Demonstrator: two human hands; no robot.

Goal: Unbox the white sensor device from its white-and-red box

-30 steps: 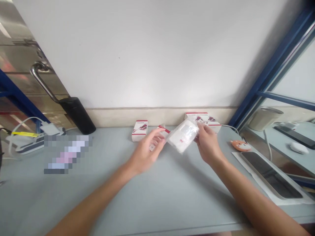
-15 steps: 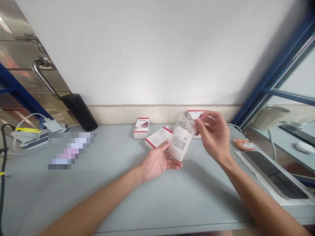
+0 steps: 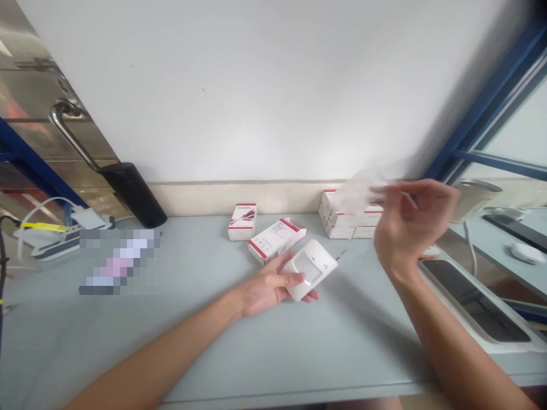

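Note:
My left hand (image 3: 273,285) is closed around a white motion sensor (image 3: 315,261), thumb lying across its front. The sensor is tilted, its window and a small lit spot facing up. My right hand (image 3: 412,222), raised to the right and blurred by motion, pinches a clear plastic bag (image 3: 356,191) apart from the sensor. A white and red box (image 3: 277,238) lies just behind my left hand. Left of that stands a smaller-looking white and red box (image 3: 243,221). Behind the bag, similar boxes (image 3: 339,230) are stacked against the wall, partly hidden.
A phone (image 3: 474,299) rests on a white surface at the right. On the left are a black cylinder (image 3: 135,193), a power strip (image 3: 70,236) with cables, and a pixelated item (image 3: 122,259). A blue frame (image 3: 482,108) rises at the right.
The plastic bag has come off the sensor. My right hand has moved right with the bag, while my left hand keeps hold of the bare sensor.

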